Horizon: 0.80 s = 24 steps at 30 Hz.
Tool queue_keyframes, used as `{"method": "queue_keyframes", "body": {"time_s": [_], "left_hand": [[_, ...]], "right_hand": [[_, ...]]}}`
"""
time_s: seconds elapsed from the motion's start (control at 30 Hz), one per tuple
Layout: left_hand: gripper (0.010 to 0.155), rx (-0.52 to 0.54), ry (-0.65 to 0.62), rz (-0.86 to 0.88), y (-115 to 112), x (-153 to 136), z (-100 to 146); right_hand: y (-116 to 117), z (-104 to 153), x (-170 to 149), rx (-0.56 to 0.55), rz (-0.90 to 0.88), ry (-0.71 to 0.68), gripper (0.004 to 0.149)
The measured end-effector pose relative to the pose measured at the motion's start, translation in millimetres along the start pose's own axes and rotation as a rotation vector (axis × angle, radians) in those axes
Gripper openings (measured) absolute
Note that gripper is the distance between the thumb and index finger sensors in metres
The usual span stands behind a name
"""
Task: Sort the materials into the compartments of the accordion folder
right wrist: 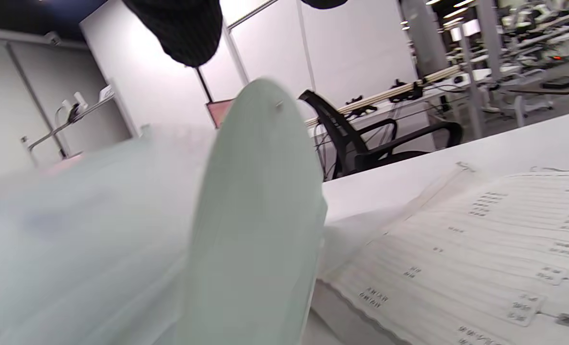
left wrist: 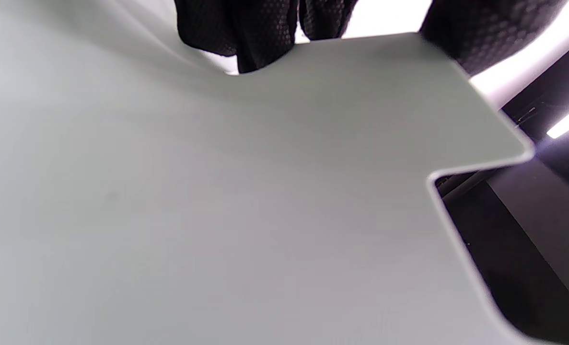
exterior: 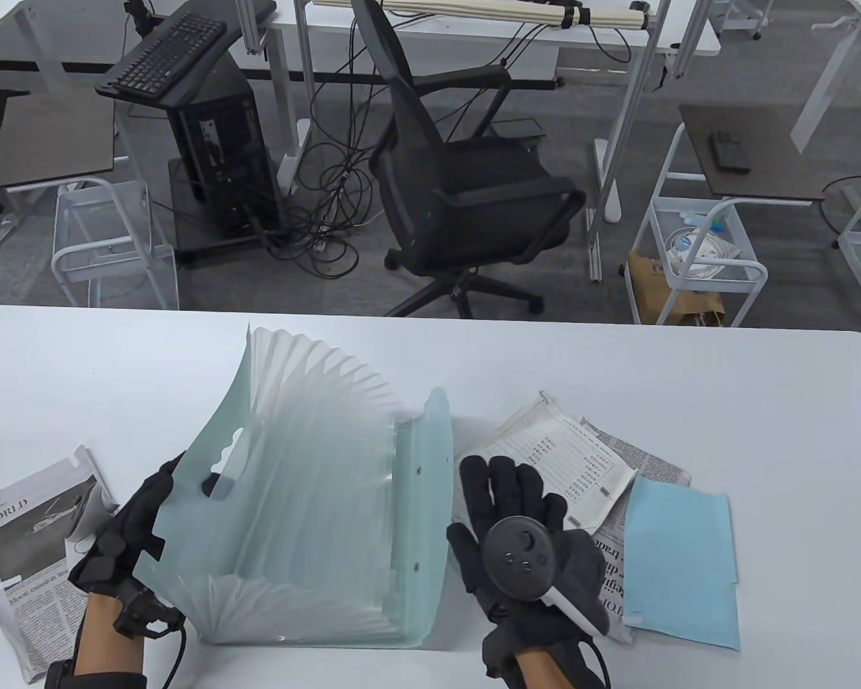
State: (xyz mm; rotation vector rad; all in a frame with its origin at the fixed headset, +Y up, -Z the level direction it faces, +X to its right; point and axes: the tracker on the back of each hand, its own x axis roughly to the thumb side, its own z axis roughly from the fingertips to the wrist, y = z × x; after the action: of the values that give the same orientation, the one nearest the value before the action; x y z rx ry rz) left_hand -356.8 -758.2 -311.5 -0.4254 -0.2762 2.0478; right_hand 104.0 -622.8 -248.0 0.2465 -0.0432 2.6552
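The fanned-out accordion folder (exterior: 308, 495) takes up the middle of the table (exterior: 725, 373), its pleats spread wide, so the pockets gape upward. The left hand (exterior: 125, 527) grips its front cover, and a newspaper (exterior: 21, 545) fills the near-left corner. To the right, the right hand (exterior: 524, 545) hovers over a printed sheet (exterior: 567, 452), with a blue sheet (exterior: 681, 560) just beside. Bare tabletop runs along the far edge and far right.

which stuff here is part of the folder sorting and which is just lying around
Part of the job:
accordion folder
printed form
blue sheet
newspaper under them
WORLD newspaper

Just lying about:
office chair
keyboard
wire carts
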Motion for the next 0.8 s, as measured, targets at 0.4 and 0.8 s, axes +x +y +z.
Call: {"method": "queue_keyframes", "body": {"time_s": [0.4,0.8], "left_hand": [[0.075,-0.015,0.013,-0.004,-0.2,1.3,0.0],[0.075,-0.024,0.018,-0.023,-0.1,2.7,-0.4]], "right_hand": [[16.4,7.5,-138.6,0.043,0.203,0.625,0.07],[70.2,5.5,-197.0,0.205,0.335,0.912,0.087]]}}
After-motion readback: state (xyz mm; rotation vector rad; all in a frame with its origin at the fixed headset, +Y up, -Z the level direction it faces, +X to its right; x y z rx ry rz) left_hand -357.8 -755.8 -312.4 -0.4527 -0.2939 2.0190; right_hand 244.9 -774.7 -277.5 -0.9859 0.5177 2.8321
